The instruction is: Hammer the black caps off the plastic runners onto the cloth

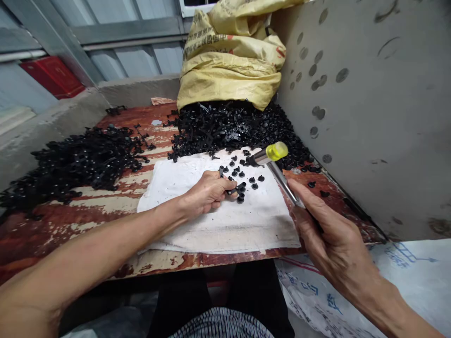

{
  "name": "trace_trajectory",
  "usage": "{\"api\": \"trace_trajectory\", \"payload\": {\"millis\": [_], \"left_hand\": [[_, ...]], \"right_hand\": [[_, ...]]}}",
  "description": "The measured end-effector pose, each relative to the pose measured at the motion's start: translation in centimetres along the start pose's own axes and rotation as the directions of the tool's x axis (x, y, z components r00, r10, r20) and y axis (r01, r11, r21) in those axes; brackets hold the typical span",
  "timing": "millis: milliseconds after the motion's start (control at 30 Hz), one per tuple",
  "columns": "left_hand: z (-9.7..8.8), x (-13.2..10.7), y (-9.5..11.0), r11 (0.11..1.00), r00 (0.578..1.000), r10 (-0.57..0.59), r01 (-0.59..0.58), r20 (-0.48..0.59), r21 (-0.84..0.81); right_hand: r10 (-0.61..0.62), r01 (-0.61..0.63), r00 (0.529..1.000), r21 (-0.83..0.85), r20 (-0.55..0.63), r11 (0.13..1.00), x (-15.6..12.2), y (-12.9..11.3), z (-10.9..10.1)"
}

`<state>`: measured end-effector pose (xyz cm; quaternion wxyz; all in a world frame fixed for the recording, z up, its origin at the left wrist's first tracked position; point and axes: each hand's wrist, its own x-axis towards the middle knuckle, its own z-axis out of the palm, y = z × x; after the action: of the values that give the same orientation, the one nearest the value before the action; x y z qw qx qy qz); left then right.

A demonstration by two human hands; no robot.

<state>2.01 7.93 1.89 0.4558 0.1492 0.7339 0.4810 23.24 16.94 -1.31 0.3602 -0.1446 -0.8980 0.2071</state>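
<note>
My left hand rests on a white cloth and pinches a black plastic sprue piece at its fingertips. My right hand grips the metal handle of a small hammer with a yellow-and-black head, raised just above the cloth. Several small black round parts lie loose on the cloth under the hammer head.
A worn red-and-white board carries a heap of black plastic pieces at left and another at the back, below a yellow sack. A grey wall stands at right. A white printed bag lies at lower right.
</note>
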Motion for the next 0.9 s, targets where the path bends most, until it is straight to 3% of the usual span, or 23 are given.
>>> {"api": "trace_trajectory", "payload": {"millis": [200, 367, 500, 633, 767, 900], "left_hand": [[0.2, -0.1, -0.2, 1.000, 1.000, 0.005, -0.005, -0.004, -0.018], [0.0, -0.1, -0.4, 1.000, 1.000, -0.002, 0.002, 0.000, -0.028], [0.0, -0.2, -0.4, 1.000, 1.000, 0.001, -0.001, 0.013, -0.020], [0.0, -0.2, -0.3, 1.000, 0.999, -0.025, 0.025, 0.026, -0.008], [-0.1, -0.1, -0.7, 1.000, 0.999, 0.012, -0.012, 0.046, -0.015], [-0.3, 0.0, -1.1, 1.000, 0.998, 0.027, -0.027, 0.065, 0.012]], "right_hand": [[-0.052, 0.072, 0.984, -0.117, 0.170, 0.990, 0.3, -0.3, -0.6], [-0.101, 0.091, 0.992, -0.121, -0.080, 0.989, 0.2, -1.3, -1.0], [-0.069, 0.083, 0.989, -0.108, 0.127, 0.991, -0.3, -0.8, -0.2], [0.011, -0.011, 1.000, -0.036, -0.017, 0.999, -0.7, -0.9, 0.1], [0.030, -0.031, 0.992, 0.007, 0.123, 1.000, -0.9, -0.7, 0.7], [0.079, -0.082, 0.994, 0.036, 0.076, 0.996, -1.1, -0.3, 1.1]]}}
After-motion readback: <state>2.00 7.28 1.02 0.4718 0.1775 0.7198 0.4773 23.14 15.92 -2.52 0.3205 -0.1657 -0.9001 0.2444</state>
